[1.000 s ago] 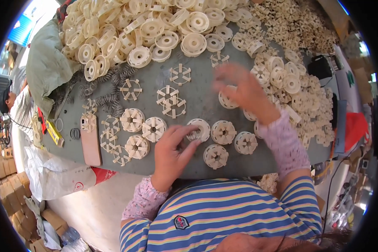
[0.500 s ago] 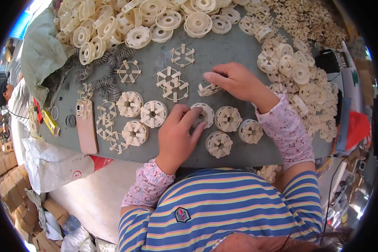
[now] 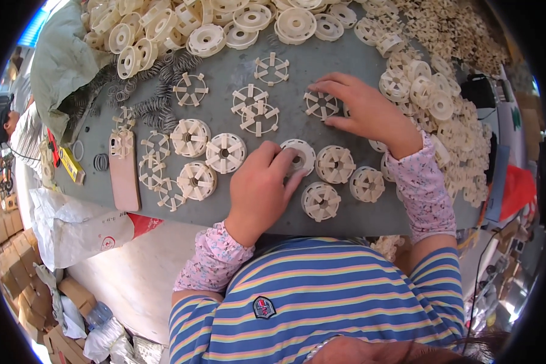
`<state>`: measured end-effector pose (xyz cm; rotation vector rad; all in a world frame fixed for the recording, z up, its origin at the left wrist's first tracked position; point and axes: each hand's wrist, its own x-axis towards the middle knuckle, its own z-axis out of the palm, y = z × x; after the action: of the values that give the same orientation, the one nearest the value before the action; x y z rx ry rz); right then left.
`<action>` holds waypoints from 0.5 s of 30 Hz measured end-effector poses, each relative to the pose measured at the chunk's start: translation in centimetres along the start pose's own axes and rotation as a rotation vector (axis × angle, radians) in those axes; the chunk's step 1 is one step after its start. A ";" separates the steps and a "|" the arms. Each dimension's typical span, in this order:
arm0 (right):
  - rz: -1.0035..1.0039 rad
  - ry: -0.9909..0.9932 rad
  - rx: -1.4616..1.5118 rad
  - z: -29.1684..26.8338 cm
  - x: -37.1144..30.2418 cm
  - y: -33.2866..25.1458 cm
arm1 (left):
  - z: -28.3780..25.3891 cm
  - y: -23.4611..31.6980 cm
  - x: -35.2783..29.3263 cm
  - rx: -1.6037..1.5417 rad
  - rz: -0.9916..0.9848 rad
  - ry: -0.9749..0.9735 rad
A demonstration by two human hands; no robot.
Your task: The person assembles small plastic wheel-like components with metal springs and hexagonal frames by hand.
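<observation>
My left hand [image 3: 258,191] is closed on a cream plastic round housing [image 3: 307,156] on the table, its fingers and thumb covering part of the centre. To the upper right, my right hand [image 3: 361,112] spans a six-spoked plastic ring [image 3: 321,105], index finger and thumb at opposite edges. That ring looks flat, at about table level. Housings with spoked rings set in them stand on both sides of my left hand, such as one on the left [image 3: 225,153] and one on the right [image 3: 335,164]. Loose spoked rings [image 3: 259,118] lie farther up, two of them overlapping.
Plain round housings [image 3: 252,18] are heaped at the back. Metal coil springs [image 3: 158,103] lie at back left beside a green-grey cloth [image 3: 64,67]. A phone [image 3: 125,182] and a yellow box [image 3: 73,168] are at left. Small plastic parts [image 3: 458,139] pile up at right.
My right hand has moved away from my left hand with the spoked ring, which has turned from tilted to flat. My left hand stays at the same housing. The whole view has shifted slightly.
</observation>
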<state>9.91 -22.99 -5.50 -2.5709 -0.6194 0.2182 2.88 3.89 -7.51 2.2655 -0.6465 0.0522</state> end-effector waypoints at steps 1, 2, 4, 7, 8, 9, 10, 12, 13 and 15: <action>0.022 0.008 0.004 0.0 0.0 0.0 | -0.1 0.0 0.1 0.027 -0.011 -0.049; 0.022 0.008 0.004 0.0 0.0 0.1 | 0.0 0.2 0.2 0.028 -0.011 -0.049; -0.001 0.016 0.014 -0.1 0.0 0.3 | 0.2 0.5 0.3 -0.015 -0.084 -0.060; 0.042 -0.031 0.063 -0.7 -0.1 0.2 | 0.3 0.1 -0.3 -0.040 -0.088 -0.040; 0.044 -0.032 0.064 -1.0 -0.3 -0.1 | 0.4 0.2 -0.5 -0.041 -0.089 -0.042; 0.045 0.003 0.097 -1.4 -0.7 -0.7 | 0.4 0.3 -0.8 -0.061 -0.114 -0.011; 0.046 0.038 0.131 -1.6 -1.1 -1.4 | 0.4 0.4 -1.0 -0.081 -0.140 0.019; 0.007 0.064 0.194 -1.3 -2.1 -3.2 | 0.5 0.0 -1.5 -0.094 -0.173 -0.008; -0.028 0.098 0.247 -1.1 -2.8 -4.4 | 0.4 -0.1 -1.7 -0.112 -0.194 -0.032; -0.007 0.094 0.274 0.0 -4.2 -6.4 | -0.1 0.1 -1.8 -0.282 -0.250 -0.042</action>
<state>3.66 -19.96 -2.15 -2.3007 -0.5250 0.1665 1.32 4.70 -7.81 2.0597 -0.3618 -0.1967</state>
